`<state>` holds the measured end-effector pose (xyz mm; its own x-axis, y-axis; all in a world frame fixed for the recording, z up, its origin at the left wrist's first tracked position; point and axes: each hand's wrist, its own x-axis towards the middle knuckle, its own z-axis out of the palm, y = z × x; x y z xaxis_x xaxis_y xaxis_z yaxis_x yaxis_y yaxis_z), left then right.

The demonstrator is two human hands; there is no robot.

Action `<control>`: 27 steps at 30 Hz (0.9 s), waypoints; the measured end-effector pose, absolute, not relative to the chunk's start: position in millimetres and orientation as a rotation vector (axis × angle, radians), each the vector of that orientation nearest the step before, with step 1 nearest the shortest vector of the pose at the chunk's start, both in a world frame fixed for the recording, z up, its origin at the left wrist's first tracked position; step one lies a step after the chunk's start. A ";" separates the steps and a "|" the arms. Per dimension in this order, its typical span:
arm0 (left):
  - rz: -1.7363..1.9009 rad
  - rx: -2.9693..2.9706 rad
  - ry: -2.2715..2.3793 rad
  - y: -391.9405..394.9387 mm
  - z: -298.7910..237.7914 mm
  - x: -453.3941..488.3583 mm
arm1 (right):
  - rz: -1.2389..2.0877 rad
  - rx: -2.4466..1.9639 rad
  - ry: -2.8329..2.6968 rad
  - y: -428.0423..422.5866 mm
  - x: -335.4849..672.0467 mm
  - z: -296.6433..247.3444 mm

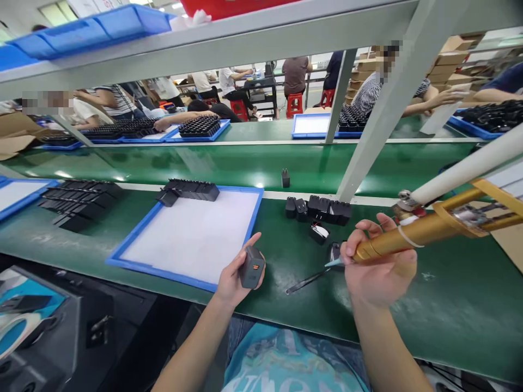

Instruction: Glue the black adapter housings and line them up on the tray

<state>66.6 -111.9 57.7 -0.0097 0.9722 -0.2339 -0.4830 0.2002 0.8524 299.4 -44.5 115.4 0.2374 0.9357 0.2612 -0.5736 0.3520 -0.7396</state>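
My left hand [231, 286] is closed around a black power adapter [250, 267], whose near face shows a small orange-lit opening. The index finger stretches up past its top. In my right hand [378, 283] lies a gold dispensing gun [392, 242], gripped near its front end. Its pale-blue nozzle [334, 263] points left, apart from the held adapter. Just below the nozzle rests a slim dark metal tool [306, 283], perhaps tweezers. Behind the nozzle a black adapter piece [335, 251] is partly hidden by my fingers.
A blue-rimmed tray [163, 272] with a white lining carries a row of adapters [194, 189]. More adapters [321, 208] and an opened one [318, 233] lie behind my hands. One adapter [285, 178] stands on the green belt [229, 163]. A slanted metal post [379, 120] rises at right.
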 end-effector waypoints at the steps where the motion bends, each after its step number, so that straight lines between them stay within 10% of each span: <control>1: 1.295 0.679 0.975 -112.7 57.8 63.6 | 1.095 -0.575 -0.770 -44.5 299.0 115.5; 13: 0.466 2.156 2.449 -1.1 57.9 -50.8 | 1.037 -0.579 -0.722 -42.4 298.4 112.0; 27: 0.780 2.147 2.466 87.0 54.8 -102.1 | 0.993 -0.569 -0.781 -39.4 300.0 102.6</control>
<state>-102.1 87.0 54.8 -0.1698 0.8754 0.4527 0.9764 0.0874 0.1973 300.0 -39.4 102.6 0.3217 0.8934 0.3137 -0.5156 0.4432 -0.7333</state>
